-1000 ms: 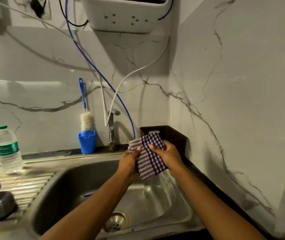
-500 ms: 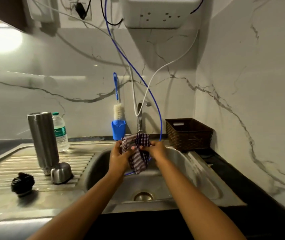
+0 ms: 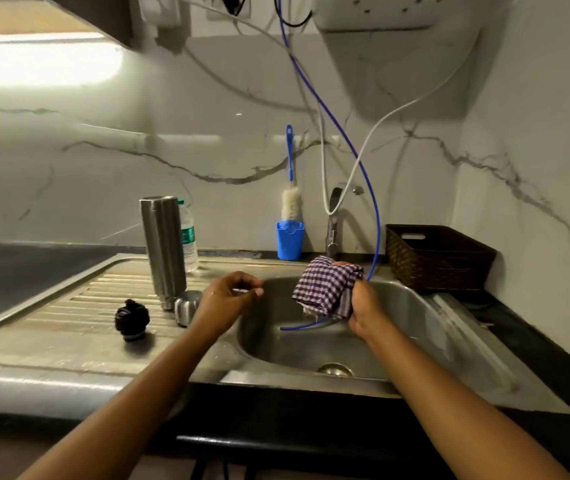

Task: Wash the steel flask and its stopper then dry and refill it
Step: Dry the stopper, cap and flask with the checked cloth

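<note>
The steel flask (image 3: 163,251) stands upside down on the ribbed drainboard (image 3: 79,306) left of the sink. Its steel cup lid (image 3: 186,306) lies at its foot, and the black stopper (image 3: 132,319) sits further left on the drainboard. My right hand (image 3: 363,306) grips a bunched purple checked cloth (image 3: 325,289) over the sink basin (image 3: 415,337). My left hand (image 3: 228,299) hovers at the basin's left rim with fingers loosely curled and nothing in it, just right of the cup lid.
A clear plastic water bottle (image 3: 188,237) stands behind the flask. A blue cup (image 3: 289,240) holds a bottle brush (image 3: 290,199). The tap (image 3: 334,220), a blue hose (image 3: 353,154) and a dark woven basket (image 3: 439,258) are at the back right. A white appliance (image 3: 398,12) hangs overhead.
My left hand has let go of the cloth and moved left toward the flask's cup lid. My right hand keeps the cloth. The view has swung left and down.
</note>
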### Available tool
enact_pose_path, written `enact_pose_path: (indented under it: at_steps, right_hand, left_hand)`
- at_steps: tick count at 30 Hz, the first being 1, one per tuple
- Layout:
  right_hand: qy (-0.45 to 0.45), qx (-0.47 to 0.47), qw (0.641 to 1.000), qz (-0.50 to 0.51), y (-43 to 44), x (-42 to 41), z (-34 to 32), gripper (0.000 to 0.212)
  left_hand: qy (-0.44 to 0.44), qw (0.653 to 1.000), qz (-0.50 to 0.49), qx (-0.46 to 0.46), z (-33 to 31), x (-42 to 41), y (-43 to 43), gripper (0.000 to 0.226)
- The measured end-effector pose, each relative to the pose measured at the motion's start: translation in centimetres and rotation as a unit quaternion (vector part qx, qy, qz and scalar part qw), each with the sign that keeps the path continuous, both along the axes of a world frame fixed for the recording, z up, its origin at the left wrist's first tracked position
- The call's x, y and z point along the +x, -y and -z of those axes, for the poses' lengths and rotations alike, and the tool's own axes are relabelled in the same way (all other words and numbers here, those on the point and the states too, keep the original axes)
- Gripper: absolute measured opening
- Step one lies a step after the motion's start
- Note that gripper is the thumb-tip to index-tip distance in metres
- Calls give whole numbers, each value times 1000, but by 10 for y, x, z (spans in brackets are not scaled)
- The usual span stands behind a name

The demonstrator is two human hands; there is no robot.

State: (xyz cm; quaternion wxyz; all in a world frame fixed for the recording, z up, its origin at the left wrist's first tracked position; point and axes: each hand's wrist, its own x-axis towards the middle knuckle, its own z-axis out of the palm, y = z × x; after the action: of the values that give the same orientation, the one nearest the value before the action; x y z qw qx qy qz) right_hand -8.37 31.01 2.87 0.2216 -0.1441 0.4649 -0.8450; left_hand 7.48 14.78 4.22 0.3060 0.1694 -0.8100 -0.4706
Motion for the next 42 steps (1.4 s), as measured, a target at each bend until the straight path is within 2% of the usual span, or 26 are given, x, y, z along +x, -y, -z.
enact_pose_path:
  at_steps: [3, 6, 9, 11, 14, 16, 17, 22, 26, 28, 31, 34, 39, 42]
  right_hand:
    - [20, -49, 997, -54, -2, 7, -2, 41]
    - [37, -81, 993, -74, -2, 10, -2, 48]
    - [23, -90, 991, -97, -2, 12, -3, 66]
    - [-2, -64, 993, -104, -1, 12, -1, 79]
    - [-28, -33, 991, -123, 0, 16, 0, 75]
    - [-36, -11, 992, -119, 3, 13, 3, 93]
    - [-37, -6, 993, -116, 4, 13, 4, 95]
    - [-49, 21, 991, -120, 5, 18, 4, 98]
    - [-32, 49, 993, -104, 4, 20, 5, 48]
    - [-35, 57, 993, -95, 4, 19, 4, 43]
    - [-51, 46, 996, -59, 4, 14, 0, 39]
    - [-59, 37, 998, -4, -1, 1, -7, 38]
    - [-102, 97, 988, 72, -17, -30, -20, 44]
    - [-188, 173, 960, 113, -32, -50, -18, 47]
  left_hand:
    - [50, 986, -86, -132, -9, 29, 38, 14]
    - [190, 938, -155, -245, -21, 55, 72, 41]
    - [262, 921, -103, -268, -24, 57, 91, 51]
    - [301, 903, -69, -297, -22, 52, 95, 54]
    - [338, 876, -107, -326, -20, 52, 106, 64]
    - [376, 854, -145, -329, -17, 58, 116, 73]
    - [389, 851, -156, -317, -15, 61, 121, 75]
    - [375, 891, -160, -201, -10, 74, 129, 56]
    - [307, 917, -184, -176, -17, 81, 126, 39]
    - [234, 944, -173, -158, -24, 78, 112, 35]
    - [130, 990, -53, -11, -32, 61, 77, 28]
    - [91, 991, 51, 78, -38, 21, 42, 29]
    - [105, 987, 104, 58, -42, -64, 0, 26]
    - [176, 978, 62, -89, -29, -107, -10, 30]
